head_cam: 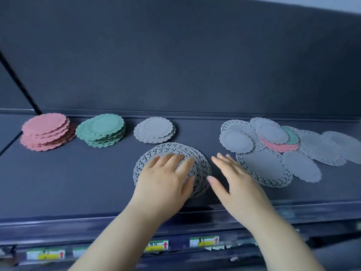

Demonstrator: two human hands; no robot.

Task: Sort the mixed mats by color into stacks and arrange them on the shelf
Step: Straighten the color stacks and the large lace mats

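1. The shelf (pixel 78 182) is dark, with a dark back panel behind it.
2. 3 sorted stacks stand in a row along the back. A pink stack (pixel 46 133) is at far left, a green stack (pixel 101 132) just beside it, and a grey scalloped stack (pixel 154 130) right of that.
3. A 4th stack, of grey lace mats (pixel 175 148), sits nearer the front edge, just before the grey scalloped stack.
4. The left hand (pixel 166 178) lies flat on top of the grey lace mats, fingers spread and fairly straight, gripping nothing.
5. The right hand (pixel 232 180) is spread wide just right of that stack, fingers straight, holding nothing. I cannot tell whether it touches the shelf.
6. The unsorted pile (pixel 271 132) spreads over the right part of the shelf. It is mostly grey mats, plain and lace, overlapping loosely.
7. A pink mat (pixel 279 146) and a green mat (pixel 293 136) peek out from under grey ones in that pile.
8. Price labels (pixel 204 241) with red arrows line the shelf's front rail.
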